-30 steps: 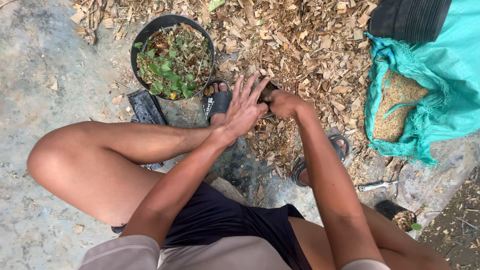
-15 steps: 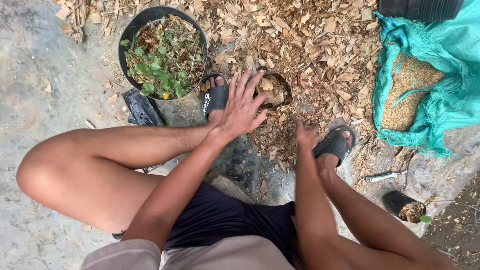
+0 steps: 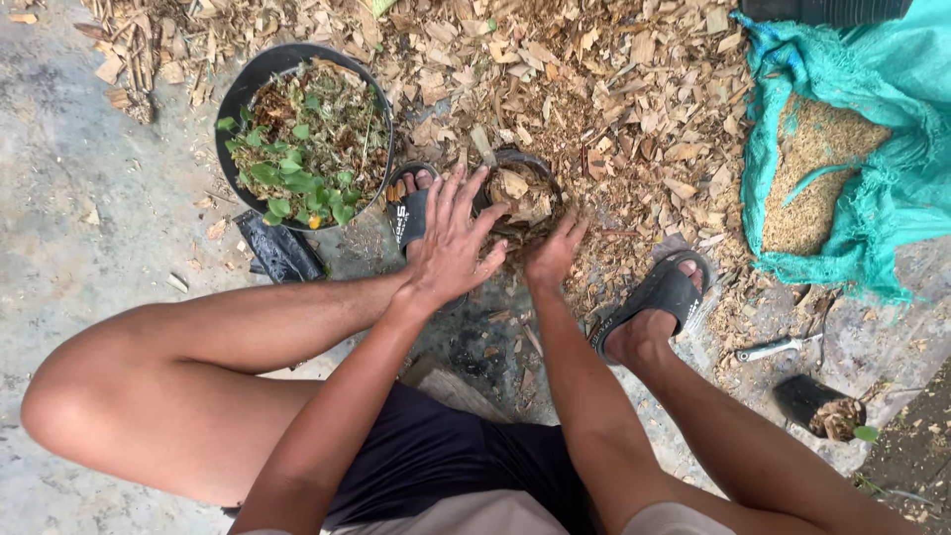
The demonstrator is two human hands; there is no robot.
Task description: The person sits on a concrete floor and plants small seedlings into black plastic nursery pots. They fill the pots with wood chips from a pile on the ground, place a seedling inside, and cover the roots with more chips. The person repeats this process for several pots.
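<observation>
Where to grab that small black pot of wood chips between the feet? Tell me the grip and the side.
Grip the small black pot by its rim, one hand each side, coming from above. It stands upright and open-topped, full of chips; the left hand and right hand already flank its near edge, so probably pinch there.

The small black pot (image 3: 523, 198) sits upright just past your fingertips — round, dark-rimmed, filled with pale wood chips and brown scraps. Your left fingers spread over its near-left rim; your right fingers touch its near-right side — chips lie all around it.
</observation>
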